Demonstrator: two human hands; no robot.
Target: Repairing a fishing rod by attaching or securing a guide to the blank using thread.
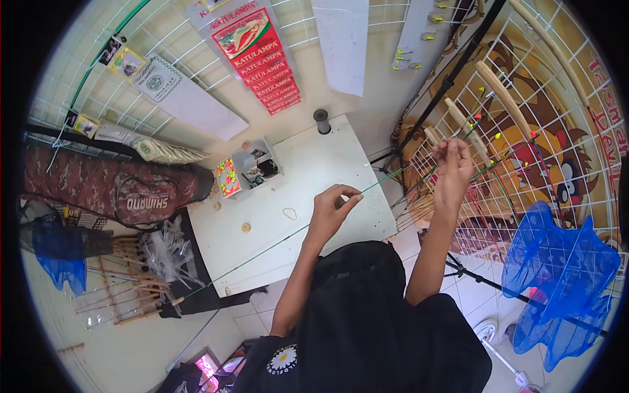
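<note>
My left hand (332,211) is over the right part of the white table (262,216), thumb and forefinger pinched on a thin green rod (262,253). The rod slants from a wooden piece at the lower left, across the table, up towards the wire grid at the right. My right hand (453,169) is raised in front of that grid with its fingers drawn together. Whatever lies between those fingertips is too fine to make out. On the table near my left hand are a small pale loop (289,213) and a small round tan piece (246,227).
A grey box (268,171) with small items and a tray of bright beads (228,177) stand at the table's back left, a dark cylinder (322,122) at its back edge. A camouflage bag (118,187) hangs left; a white wire grid (485,144) and blue nets (563,275) are right.
</note>
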